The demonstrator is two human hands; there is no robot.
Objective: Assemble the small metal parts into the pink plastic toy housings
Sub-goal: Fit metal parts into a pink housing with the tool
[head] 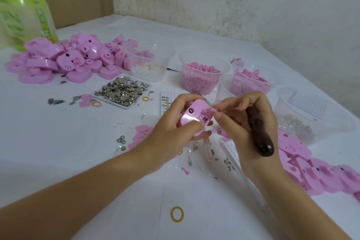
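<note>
Just right of the tray (127,107) of metal parts (122,89), the housing (191,118) is held above the worktop (78,161), gripped by the left hand (173,130). The right hand (247,122) pinches a pink piece (213,110) at its slot, a dark-handled tool (260,134) tucked in the palm. Behind the tray lies a heap (68,58) of housings.

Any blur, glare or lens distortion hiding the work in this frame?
Head view: soft even light, faint shadows; green bottle at far left blurred; wide-angle lens bows the table edge; small glare on the pink housing in the left hand; right hand and its dark-handled tool look sharp.
</note>
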